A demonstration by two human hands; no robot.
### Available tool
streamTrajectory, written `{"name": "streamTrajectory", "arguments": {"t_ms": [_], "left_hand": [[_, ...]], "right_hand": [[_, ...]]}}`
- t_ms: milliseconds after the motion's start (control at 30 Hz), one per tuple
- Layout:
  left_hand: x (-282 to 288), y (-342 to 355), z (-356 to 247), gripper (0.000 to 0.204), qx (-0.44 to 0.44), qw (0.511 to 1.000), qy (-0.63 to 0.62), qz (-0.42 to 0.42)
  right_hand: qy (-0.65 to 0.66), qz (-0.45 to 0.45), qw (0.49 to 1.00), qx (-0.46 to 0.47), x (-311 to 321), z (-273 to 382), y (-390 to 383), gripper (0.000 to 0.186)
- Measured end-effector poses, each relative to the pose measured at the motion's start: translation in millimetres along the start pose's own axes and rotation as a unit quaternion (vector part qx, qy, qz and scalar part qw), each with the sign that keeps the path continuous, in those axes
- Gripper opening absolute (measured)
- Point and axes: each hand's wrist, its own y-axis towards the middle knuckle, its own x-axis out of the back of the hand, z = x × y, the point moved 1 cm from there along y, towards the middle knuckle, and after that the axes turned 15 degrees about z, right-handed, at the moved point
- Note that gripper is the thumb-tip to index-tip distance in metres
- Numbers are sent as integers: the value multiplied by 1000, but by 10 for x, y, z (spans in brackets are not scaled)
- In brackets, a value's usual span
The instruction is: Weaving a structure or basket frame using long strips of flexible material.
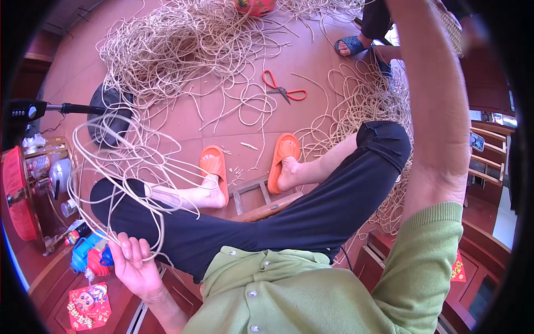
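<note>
My left hand (132, 261) at the lower left is shut on a bundle of pale cane strands (119, 161). The strands rise from the hand in wide loops over my left knee. My right forearm (431, 94) is lifted up along the right side and runs out of the top edge, so the hand itself is hidden. A piece of woven cane (451, 29) shows beside that arm at the top. I sit in a green shirt and dark trousers, with orange slippers (214, 167) on my feet.
Loose cane lies in big tangles (178, 50) across the tiled floor and at the right (372, 100). Orange-handled scissors (283, 89) lie between them. A small wooden frame (261, 200) sits by my feet. Another person's foot in a blue slipper (349, 44) is at the top. A black stand base (108, 111) and a cluttered shelf (44, 183) are at the left.
</note>
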Motion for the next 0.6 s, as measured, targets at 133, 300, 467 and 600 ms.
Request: {"name": "streamTrajectory", "arguments": {"t_ms": [133, 300, 467, 600], "left_hand": [[-43, -53, 5, 22, -5, 1000, 0, -7], [-213, -211, 75, 20, -2, 998, 58, 2], [-322, -269, 198, 21, 8, 994, 106, 1], [-237, -296, 132, 23, 20, 993, 110, -24]], "right_hand": [[38, 51, 995, -78, -498, -219, -385, 40], [57, 73, 989, -114, -1216, -936, -861, 39], [53, 183, 962, -194, -1337, -1094, -1030, 44], [12, 208, 955, -212, -1588, -1362, -1055, 44]]}}
